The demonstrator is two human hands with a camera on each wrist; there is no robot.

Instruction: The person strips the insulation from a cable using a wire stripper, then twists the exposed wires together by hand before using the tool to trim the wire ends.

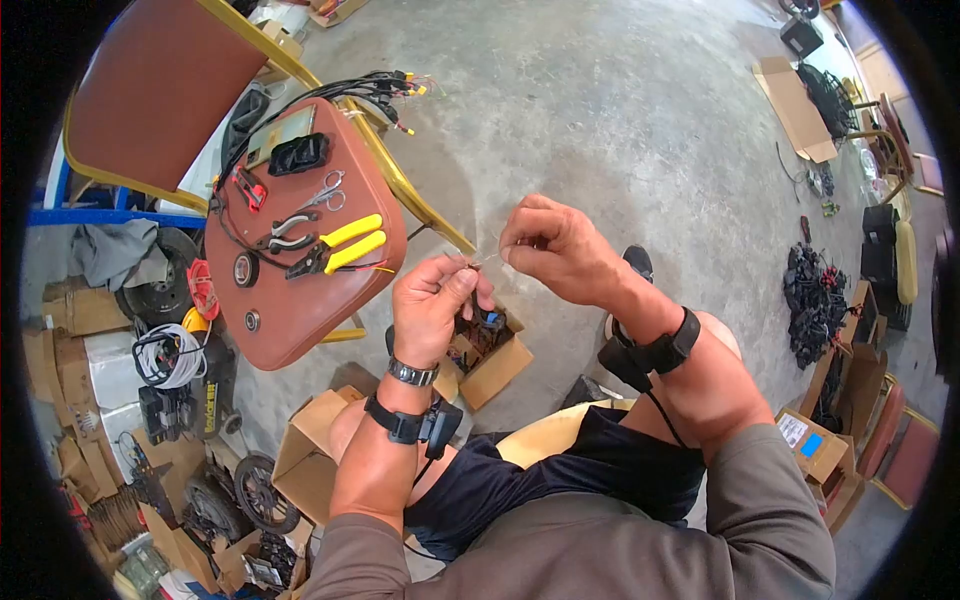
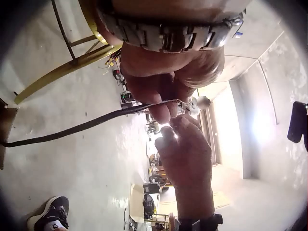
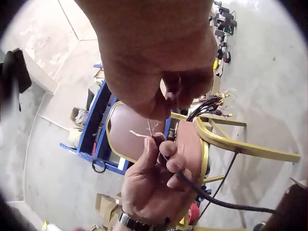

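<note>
Left of centre in the head view, the brown chair seat (image 1: pixel 300 305) bears yellow-handled pliers (image 1: pixel 345 243). Near the centre, the left hand (image 1: pixel 425 308) pinches the black cable (image 3: pixel 211 198) close to its end, the cable's length trailing to the lower right in the right wrist view. Bare strands (image 3: pixel 139 134) stick out past the thumb, towards the right hand (image 1: pixel 565 252), just beside them with curled fingers; whether these pinch a strand, I cannot tell.
</note>
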